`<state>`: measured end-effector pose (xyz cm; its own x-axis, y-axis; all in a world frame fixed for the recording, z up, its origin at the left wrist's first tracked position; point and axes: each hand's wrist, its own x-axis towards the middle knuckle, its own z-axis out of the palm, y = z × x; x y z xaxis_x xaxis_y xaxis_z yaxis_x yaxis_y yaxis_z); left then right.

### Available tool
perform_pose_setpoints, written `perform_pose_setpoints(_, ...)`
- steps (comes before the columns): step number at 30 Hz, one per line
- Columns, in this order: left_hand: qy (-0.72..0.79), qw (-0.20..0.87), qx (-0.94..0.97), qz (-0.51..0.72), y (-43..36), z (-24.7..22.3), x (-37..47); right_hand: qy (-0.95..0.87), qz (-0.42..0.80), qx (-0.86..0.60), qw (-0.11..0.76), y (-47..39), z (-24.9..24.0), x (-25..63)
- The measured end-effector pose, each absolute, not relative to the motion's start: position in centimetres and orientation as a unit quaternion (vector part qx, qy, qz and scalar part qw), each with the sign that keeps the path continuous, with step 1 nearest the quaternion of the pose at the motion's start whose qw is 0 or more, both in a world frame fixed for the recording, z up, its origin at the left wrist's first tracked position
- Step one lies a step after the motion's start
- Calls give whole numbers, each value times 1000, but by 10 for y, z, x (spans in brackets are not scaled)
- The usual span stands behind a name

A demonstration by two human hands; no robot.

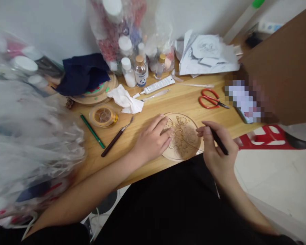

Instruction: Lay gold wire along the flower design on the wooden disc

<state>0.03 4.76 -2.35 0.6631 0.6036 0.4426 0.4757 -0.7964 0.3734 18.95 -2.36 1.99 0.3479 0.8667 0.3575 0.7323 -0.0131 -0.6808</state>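
Note:
A round, pale wooden disc [168, 156] lies near the table's front edge, with curled gold wire [183, 119] laid over it in loops. My left hand [153, 137] rests on its left side, fingers stretched out over the wire and holding nothing that shows. Just off the disc's right rim is my right hand [219, 146], closed around a slim dark tool [220, 140], its rear end sticking out toward the lower right. The tool's working tip is hidden by the fingers. A thin strand of wire runs from the disc toward my right hand.
Behind the disc lie red-handled scissors [209, 99], a white tube [159, 84] and crumpled tissue [127, 99]. To the left are a spool of gold wire [103, 115], a dark-handled spatula [114, 140] and a green pencil [92, 131]. Small bottles [140, 73] stand behind; a cardboard box [283, 71] is at right.

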Motion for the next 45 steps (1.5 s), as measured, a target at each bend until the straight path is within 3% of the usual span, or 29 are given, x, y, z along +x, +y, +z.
perform_pose_setpoints(4, 315, 85, 902, 283, 40, -21, 5, -662, 41, -686, 298, -30, 9, 202)
perform_pose_setpoints(7, 345, 78, 896, 269, 30, -19, 9, -699, 25, -666, 260, -31, 1, 203)
perform_pose_setpoints(22, 562, 46, 789, 243, -27, -17, 55, -772, 77, -561, 290, -11, -19, 231)
perform_pose_setpoints(32, 562, 29, 790, 243, -29, -16, 62, -814, 64, -494, 300, -8, -19, 241)
perform_pose_setpoints(45, 559, 71, 791, 239, -28, -16, 54, -810, 59, -515, 275, -8, -13, 238)
